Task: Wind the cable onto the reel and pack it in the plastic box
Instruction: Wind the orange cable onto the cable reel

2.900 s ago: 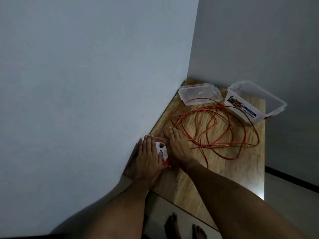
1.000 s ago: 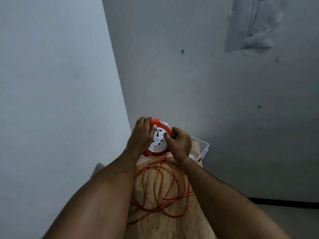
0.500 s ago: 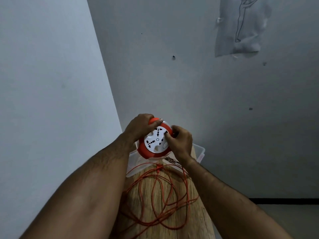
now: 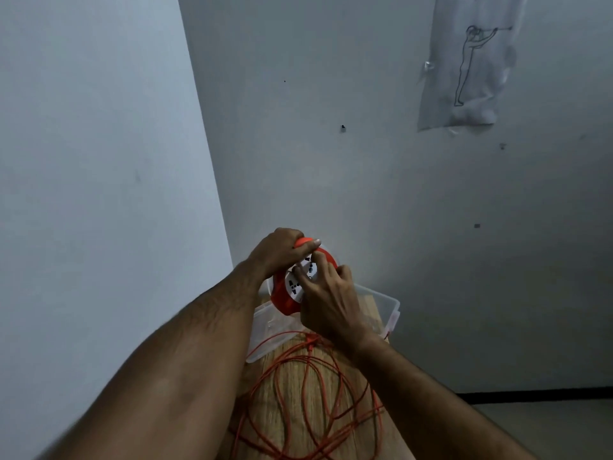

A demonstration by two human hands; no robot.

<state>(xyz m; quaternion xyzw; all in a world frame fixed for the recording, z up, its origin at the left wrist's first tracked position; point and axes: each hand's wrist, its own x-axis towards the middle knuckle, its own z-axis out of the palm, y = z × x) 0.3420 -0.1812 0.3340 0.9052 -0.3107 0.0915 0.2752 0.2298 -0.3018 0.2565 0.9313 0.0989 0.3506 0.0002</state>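
Clearly raised above the table (image 4: pixel 374 313): reel (image 4: pixel 284 295) gripped at its rim by left hand (image 4: pixel 277 250), right hand (image 4: pixel 326 302) fingering its face. Cable (image 4: pixel 311 396) piled loose below reel, likely to snag once wound; plastic box (image 4: pixel 386 302) just behind.

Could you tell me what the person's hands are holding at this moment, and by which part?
Both hold the orange cable reel: the left hand wraps its upper rim, and the right hand's fingers rest on its white socket face.
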